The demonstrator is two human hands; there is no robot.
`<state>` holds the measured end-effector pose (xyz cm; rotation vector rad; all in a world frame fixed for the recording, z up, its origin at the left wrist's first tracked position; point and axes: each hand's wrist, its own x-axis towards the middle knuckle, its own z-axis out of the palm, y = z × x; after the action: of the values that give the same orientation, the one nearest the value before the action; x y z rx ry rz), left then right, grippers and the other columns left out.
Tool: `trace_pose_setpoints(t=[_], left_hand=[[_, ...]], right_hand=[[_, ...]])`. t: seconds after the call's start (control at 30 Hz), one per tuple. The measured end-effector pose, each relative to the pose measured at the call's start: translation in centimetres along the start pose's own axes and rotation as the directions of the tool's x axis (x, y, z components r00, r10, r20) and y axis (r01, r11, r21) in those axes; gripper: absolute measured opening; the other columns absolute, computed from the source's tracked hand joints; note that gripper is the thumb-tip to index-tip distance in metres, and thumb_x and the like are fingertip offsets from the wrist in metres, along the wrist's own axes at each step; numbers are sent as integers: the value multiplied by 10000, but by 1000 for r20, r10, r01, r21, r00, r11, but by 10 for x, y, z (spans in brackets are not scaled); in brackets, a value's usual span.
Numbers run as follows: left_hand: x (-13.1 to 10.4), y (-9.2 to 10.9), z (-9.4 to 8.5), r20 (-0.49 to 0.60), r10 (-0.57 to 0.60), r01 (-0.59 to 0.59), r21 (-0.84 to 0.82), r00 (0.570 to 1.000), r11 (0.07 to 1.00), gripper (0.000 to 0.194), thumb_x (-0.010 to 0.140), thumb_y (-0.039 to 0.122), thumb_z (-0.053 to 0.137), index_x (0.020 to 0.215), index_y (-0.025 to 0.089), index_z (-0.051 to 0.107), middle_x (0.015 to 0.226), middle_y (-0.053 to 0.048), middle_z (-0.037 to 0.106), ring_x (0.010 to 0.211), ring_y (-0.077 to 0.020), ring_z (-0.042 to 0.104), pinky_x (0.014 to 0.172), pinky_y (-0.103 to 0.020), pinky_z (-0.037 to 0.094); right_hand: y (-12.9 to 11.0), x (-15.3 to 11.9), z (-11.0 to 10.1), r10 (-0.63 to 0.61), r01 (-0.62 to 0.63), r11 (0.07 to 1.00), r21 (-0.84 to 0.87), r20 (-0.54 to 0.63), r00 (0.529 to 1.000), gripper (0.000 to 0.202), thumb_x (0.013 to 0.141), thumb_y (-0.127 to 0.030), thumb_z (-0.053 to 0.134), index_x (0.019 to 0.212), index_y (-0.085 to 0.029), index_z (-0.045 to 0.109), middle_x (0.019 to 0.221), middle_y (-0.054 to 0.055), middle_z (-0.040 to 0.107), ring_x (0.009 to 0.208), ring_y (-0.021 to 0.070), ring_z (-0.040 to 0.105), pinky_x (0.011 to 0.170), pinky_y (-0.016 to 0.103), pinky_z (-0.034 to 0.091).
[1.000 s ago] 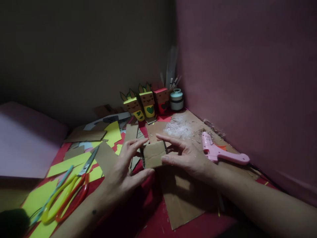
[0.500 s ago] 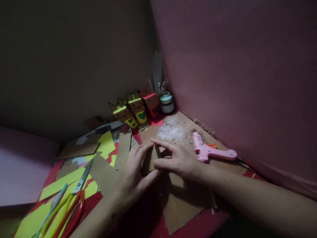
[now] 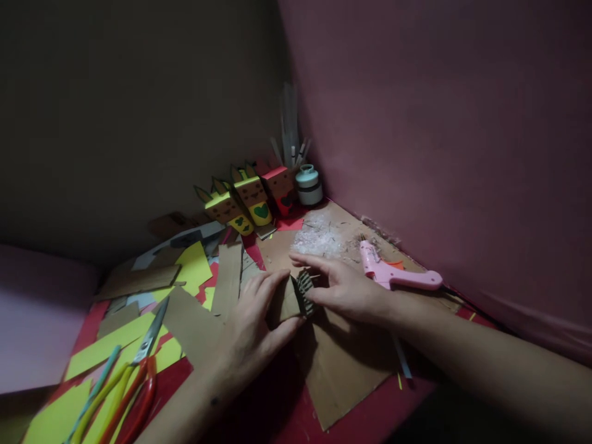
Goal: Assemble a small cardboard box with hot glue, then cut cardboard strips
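Note:
My left hand [image 3: 245, 330] is wrapped around a small brown cardboard box [image 3: 283, 303], thumb along its near edge and fingers over the far side. At the box's right end is a piece of corrugated cardboard [image 3: 305, 291] with dark ridges showing. The thumb and fingers of my right hand [image 3: 349, 288] grip this piece; whether it is joined to the box I cannot tell. Under both hands lies a flat cardboard sheet [image 3: 345, 376].
A pink glue gun [image 3: 407, 276] lies to the right by the wall. Scissors [image 3: 139, 376] rest on yellow paper [image 3: 113, 345] at the left. Several cardboard animal figures [image 3: 252, 197] and a teal-lidded jar [image 3: 309, 185] stand at the back. Dried glue [image 3: 319, 237] covers part of the board.
My right hand has shifted a little to the right, and the ridged cardboard piece at the box's end now shows. My left hand keeps its hold on the box.

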<state>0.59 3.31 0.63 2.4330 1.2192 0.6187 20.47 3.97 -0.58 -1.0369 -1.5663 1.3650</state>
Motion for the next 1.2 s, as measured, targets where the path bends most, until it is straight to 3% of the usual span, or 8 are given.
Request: trace_pose_setpoints(t=[0.1,0.2,0.3,0.47,0.7,1.0,1.1,1.2], left_hand=[[1,-4,5,27,-21,21,-14,999,1000,479,847,328,631,1274,215,448,1176,-90,538,1092,-250,509,913,-425,447],[2,-8,10,34,-3,4,-18,999,1000,497,841,345,639,1280,214,445,1173,-86,542,1090,-248,511,924,-426,443],[3,-11,11,44,14,-14,-5,999,1000,497,844,354,631,1285,218,446,1163,-83,549,1080,-246,515,929,-429,441],[6,-10,10,89,-53,54,-7,995,999,487,839,386,620,1269,210,474,1142,-92,561,1056,-257,526,909,-437,452],[7,-10,10,76,-57,56,12,995,998,484,833,423,627,1260,244,489,1203,-72,584,1112,-267,537,935,-430,448],[8,-12,9,85,-57,56,5,995,998,487,836,428,613,1265,246,473,1190,-82,577,1085,-276,551,906,-437,466],[8,-10,8,90,-56,53,26,994,998,474,841,425,607,1263,259,467,1175,-81,581,1061,-275,559,884,-433,474],[8,-11,8,93,-34,30,45,995,999,461,851,418,601,1262,267,457,1160,-77,584,1051,-272,554,877,-431,470]], right_hand=[[9,-6,-6,-181,159,935,-318,-41,983,651,758,-10,521,1392,-141,459,1357,133,561,1228,235,523,1083,449,393],[16,-15,-9,-320,265,744,-614,22,947,555,793,-12,489,1336,-122,508,1383,148,527,1297,253,438,1109,486,348],[19,-21,-9,-306,265,553,-790,102,946,445,836,-35,466,1269,-91,556,1296,165,589,1301,300,411,1088,514,359],[16,-23,-5,-196,219,425,-878,147,970,345,851,-53,492,1161,-103,634,1157,161,663,1301,313,435,1103,508,331],[1,-40,-24,-372,301,413,-860,143,917,368,852,-42,479,1193,-89,611,1281,167,597,1304,294,424,1077,473,388],[20,-90,-71,-419,38,344,-938,-117,901,495,855,-109,472,1350,-122,464,1312,168,513,1206,307,463,995,510,455],[27,-99,-76,-393,10,326,-945,-125,911,528,836,-89,477,1362,-133,443,1265,173,526,1173,318,473,959,525,464],[16,-97,-69,-440,44,403,-914,-151,885,494,835,-69,491,1321,-158,485,1260,164,541,1184,309,479,980,508,444]])
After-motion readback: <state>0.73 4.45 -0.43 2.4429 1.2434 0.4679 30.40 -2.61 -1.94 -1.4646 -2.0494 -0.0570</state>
